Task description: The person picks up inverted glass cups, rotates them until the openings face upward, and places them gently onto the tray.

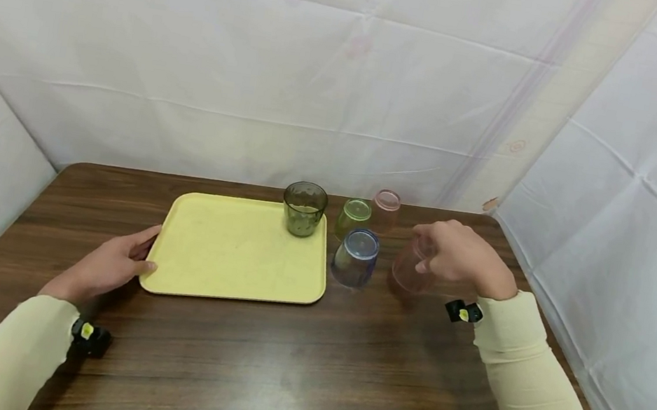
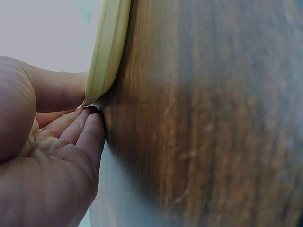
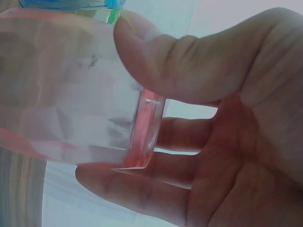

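The red cup (image 1: 406, 273) stands upside down on the brown counter (image 1: 291, 369), to the right of the tray and just right of the blue cup. The right hand (image 1: 461, 257) is on top of it. Its grip is closed around the cup: the wrist view shows the thumb (image 3: 156, 61) pressed on one side near the thick bottom, with the fingers (image 3: 142, 189) curled on the other side.

The blue cup (image 1: 355, 257) is also upside down, just beside the tray's right edge. Behind it stand a green cup (image 1: 353, 217) and a pink cup (image 1: 385, 211), close together near the back of the counter.

The yellow tray (image 1: 218, 259) lies flat on the counter. A dark green cup (image 1: 304, 208) stands upright in its far right corner.

The left hand (image 1: 105, 265) is at the tray's near left corner. Its thumb (image 2: 59, 90) lies on the rim and its fingers (image 2: 87, 132) tuck under the edge, so this grip holds the tray lightly.

White cloth (image 1: 322, 76) hangs all around the counter.
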